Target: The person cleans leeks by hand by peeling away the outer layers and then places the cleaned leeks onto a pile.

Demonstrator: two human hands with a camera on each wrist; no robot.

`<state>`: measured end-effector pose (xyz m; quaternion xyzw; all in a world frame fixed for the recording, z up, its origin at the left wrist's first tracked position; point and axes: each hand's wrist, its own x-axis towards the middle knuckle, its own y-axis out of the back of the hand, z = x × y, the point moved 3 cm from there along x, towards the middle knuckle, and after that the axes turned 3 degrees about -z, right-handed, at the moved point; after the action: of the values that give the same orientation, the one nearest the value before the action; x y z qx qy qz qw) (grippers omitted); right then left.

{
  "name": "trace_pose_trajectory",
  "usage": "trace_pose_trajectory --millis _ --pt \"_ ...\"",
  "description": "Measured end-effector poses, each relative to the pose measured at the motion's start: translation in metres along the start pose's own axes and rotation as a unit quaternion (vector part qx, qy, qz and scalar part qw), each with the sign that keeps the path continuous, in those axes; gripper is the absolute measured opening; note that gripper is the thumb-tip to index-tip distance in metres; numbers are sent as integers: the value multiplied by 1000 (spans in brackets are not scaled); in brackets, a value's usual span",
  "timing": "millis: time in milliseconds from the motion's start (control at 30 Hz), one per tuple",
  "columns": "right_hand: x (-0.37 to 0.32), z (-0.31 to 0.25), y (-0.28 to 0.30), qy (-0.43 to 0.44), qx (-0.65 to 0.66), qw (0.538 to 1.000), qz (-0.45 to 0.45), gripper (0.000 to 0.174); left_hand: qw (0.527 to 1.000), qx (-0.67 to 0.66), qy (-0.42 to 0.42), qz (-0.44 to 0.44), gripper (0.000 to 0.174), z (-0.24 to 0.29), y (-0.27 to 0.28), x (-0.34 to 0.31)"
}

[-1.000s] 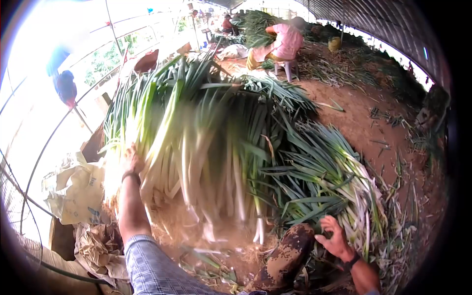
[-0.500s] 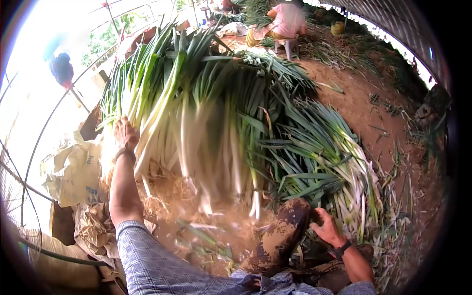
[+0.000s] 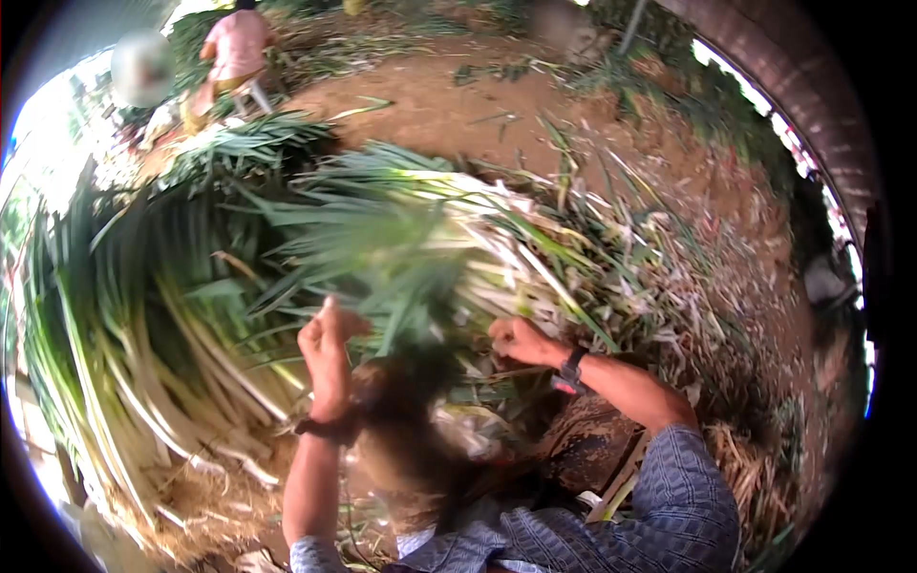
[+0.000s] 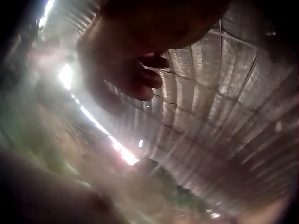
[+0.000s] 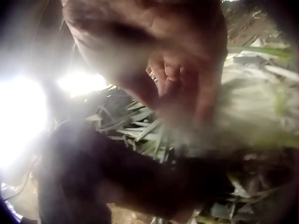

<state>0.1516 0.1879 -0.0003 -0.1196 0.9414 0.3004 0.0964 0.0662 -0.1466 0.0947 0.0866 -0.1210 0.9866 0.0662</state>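
Note:
Trimmed-looking large green onions with white stems lie in a pile [image 3: 516,267] in front of me. My left hand [image 3: 328,353] is raised at the near left side of this pile, its fingers loosely bent. In the left wrist view the left fingers [image 4: 149,79] curl with nothing between them, against the roof. My right hand [image 3: 523,340] is low at the stem side of the same pile. Its fingers [image 5: 175,88] hang bent in the right wrist view, their tips blurred over the leaves, and no onion shows in the palm.
A row of larger rooted green onions [image 3: 143,325] leans at the left. My bent knee [image 3: 392,401] is between my arms. Stripped leaves litter the brown soil [image 3: 430,100] to the right. Further back a person in pink [image 3: 239,46] sits on a white stool [image 3: 250,95].
My view has turned to the right. The left hand has left the tall rooted onions and come across towards the right pile. My right hand has moved from beside the knee to the pile's stems.

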Motion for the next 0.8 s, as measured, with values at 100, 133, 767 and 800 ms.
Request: trace_pose_trajectory --millis 100,133,767,800 --pt "15 68 55 -99 -68 992 35 24 979 -174 84 -70 29 -23 -97 29" --pt "13 60 73 -132 -85 986 60 26 968 -208 110 -83 28 -34 -121 39" --pt "106 221 31 -14 -251 956 149 60 921 -268 274 -66 26 -118 -185 104" --pt "92 228 27 -39 -249 959 132 61 922 -261 276 -75 26 -118 -183 102"
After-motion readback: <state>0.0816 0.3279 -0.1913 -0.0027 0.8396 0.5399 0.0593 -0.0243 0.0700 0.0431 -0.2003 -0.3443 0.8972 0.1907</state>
